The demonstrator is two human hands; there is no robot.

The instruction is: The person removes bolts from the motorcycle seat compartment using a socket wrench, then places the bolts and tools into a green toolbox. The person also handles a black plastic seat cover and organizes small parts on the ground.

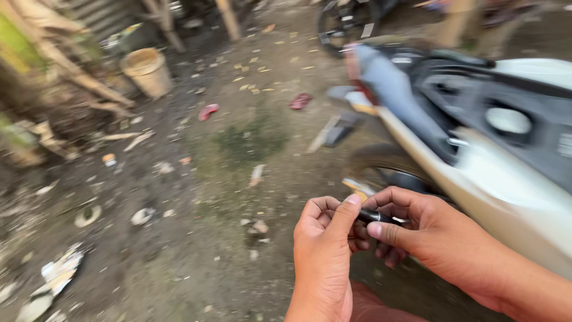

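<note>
Beside the scooter (pixel 476 137), over littered dirt, a small, stiff, light black part (pixel 374 216) is pinched endwise by left hand (pixel 325 250) and right hand (pixel 426 232).

**Soft daylight, heavy motion blur**

The scene is lit by even, diffuse daylight with no hard shadows anywhere on the dirt ground (pixel 196 197). The brightest area is the white motorcycle bodywork (pixel 506 173) at three o'clock, which verges on washed-out but shows no sharp glare. Strong motion blur smears most of the picture, worst toward the edges: the bucket (pixel 148 71) at eleven o'clock, the litter at seven o'clock and the motorcycle all streak outward from the centre. The left hand (pixel 325 256) and right hand (pixel 429 232) at five o'clock are the sharpest parts, only slightly soft. The top edge sits dimmer, in shade.
</note>
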